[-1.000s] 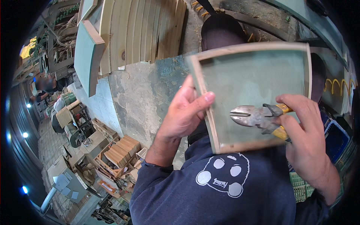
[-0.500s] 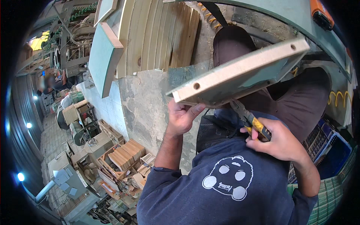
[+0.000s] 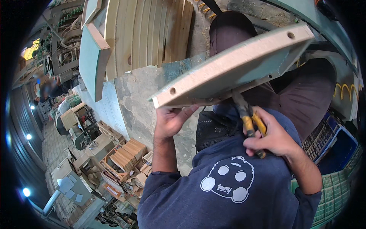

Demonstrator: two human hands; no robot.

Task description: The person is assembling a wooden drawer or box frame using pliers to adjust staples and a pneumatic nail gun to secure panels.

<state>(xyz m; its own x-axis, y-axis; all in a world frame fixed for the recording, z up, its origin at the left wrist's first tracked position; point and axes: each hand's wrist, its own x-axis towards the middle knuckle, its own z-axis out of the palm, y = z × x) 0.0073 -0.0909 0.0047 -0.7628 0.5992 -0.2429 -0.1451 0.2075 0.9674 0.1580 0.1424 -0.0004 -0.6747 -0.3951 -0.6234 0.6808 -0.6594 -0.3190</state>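
My left hand grips the near left corner of a curved wooden frame panel, its thumb along the lower edge. The panel is tilted above my lap; its pale rim has a round hole near each end, and a greenish sheet shows on its inner side. In my right hand are pliers with yellow and black handles. Their jaws reach up to the panel's near lower edge, around its middle; whether they bite on anything there I cannot make out.
Long wooden boards are stacked at the upper left, beside another green-faced panel. A blue crate and a green crate stand at the right. Wooden pieces in boxes lie at the lower left. A person is far left.
The panel has shifted left and turned to show more of its underside. My right hand has swung the pliers more upright, their handles now spread wider, with the jaws against the panel's lower edge.
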